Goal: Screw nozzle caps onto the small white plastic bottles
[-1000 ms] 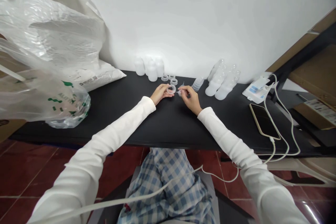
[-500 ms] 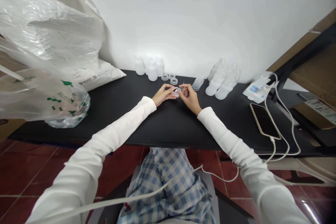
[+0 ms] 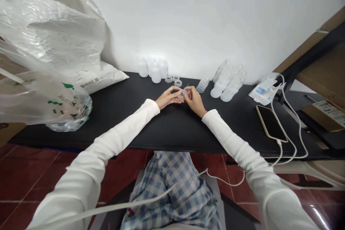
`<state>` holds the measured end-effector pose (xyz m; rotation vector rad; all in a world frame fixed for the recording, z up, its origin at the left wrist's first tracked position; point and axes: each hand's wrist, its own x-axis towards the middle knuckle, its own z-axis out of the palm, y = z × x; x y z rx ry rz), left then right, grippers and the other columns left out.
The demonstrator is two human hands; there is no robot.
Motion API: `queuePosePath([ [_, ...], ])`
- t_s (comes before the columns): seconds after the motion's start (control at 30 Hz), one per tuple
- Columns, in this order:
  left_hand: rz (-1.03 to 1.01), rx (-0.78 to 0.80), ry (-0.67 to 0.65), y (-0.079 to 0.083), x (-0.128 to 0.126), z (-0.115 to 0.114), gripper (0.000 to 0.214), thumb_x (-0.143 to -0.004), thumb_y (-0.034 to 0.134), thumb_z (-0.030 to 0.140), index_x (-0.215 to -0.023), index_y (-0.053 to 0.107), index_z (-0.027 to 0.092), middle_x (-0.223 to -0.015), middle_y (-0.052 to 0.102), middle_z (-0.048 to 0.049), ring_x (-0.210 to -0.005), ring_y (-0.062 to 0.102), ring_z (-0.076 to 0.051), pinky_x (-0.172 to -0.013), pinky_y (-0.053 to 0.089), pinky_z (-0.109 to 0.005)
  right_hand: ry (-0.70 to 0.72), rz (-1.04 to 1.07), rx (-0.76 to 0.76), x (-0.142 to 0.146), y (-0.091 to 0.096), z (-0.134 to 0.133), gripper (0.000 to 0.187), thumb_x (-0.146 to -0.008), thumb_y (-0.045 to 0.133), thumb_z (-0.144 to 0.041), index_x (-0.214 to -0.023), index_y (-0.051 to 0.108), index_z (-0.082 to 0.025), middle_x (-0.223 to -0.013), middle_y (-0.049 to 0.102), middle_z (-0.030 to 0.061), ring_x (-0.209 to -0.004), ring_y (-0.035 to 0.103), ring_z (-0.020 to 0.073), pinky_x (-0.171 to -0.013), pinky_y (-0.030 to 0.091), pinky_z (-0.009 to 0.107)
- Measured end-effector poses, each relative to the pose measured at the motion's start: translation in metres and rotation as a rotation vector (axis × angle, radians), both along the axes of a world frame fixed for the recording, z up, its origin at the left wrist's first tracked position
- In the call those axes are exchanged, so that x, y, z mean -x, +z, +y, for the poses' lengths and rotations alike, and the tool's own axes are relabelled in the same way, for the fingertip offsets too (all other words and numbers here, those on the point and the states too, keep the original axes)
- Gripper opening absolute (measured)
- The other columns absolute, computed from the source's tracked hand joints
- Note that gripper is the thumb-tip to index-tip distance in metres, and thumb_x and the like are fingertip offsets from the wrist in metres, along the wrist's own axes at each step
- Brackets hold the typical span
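Above the black table, my left hand [image 3: 169,98] and my right hand [image 3: 194,100] together hold a clear plastic ring [image 3: 182,95], with fingers closed on its opposite sides. Fingers partly cover it, so I cannot make out everything inside it. Just beyond the hands lie a few similar clear rings [image 3: 178,83]. To the right of them a short stack of clear plastic pieces [image 3: 202,85] leans over on the table. Farther right stand several milky bottles with clear domed tops [image 3: 229,85]. Behind on the left are several white bottles without tops [image 3: 156,72].
Large white plastic bags [image 3: 54,39] and a clear bag with green print [image 3: 67,104] fill the left side. At right lie a phone [image 3: 271,123] on a charging cable and a white power strip [image 3: 263,91]. Cardboard boxes [image 3: 323,116] sit on a rack beyond. The black table [image 3: 172,129] meets the wall.
The ring has turned slightly between my fingers and shifted a little to the right. My left fingers have moved along with it. The things on the table stay where they were.
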<state>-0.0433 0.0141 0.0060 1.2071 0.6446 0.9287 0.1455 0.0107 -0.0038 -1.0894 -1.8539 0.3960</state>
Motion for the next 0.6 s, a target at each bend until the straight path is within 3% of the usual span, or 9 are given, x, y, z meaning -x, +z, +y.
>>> queuePosePath([
  [0.17,0.014,-0.040,0.043,-0.008,-0.001,0.003,0.053,-0.071,0.087,0.030,-0.112,0.056,0.016,-0.085,0.077,-0.0042,-0.083,0.077,-0.019,-0.087,0.061,-0.037,0.059,-0.006,0.048,0.001,0.001,-0.003,0.020,-0.097,0.052,-0.040,-0.106,0.053,-0.022,-0.073,0.050,-0.0033,-0.061,0.047,0.0127,-0.063,0.037,0.029],
  [0.4,0.020,-0.142,0.152,-0.018,-0.006,0.009,0.048,-0.069,0.086,0.029,-0.100,0.050,0.017,-0.078,0.074,-0.0001,-0.072,0.073,-0.014,-0.074,0.061,-0.029,0.217,-0.031,0.055,-0.001,0.001,-0.004,0.025,-0.090,0.057,-0.036,-0.108,0.048,-0.021,-0.073,0.049,-0.0043,-0.060,0.046,0.0119,-0.060,0.035,0.028],
  [0.6,0.100,-0.229,0.221,-0.017,-0.011,0.004,0.039,-0.073,0.079,0.018,-0.095,0.047,0.018,-0.069,0.068,0.0044,-0.061,0.067,-0.009,-0.061,0.055,-0.021,0.263,0.092,0.152,0.003,0.003,-0.008,0.027,-0.088,0.059,-0.042,-0.100,0.044,-0.024,-0.068,0.052,-0.0061,-0.055,0.043,0.0106,-0.055,0.033,0.026],
])
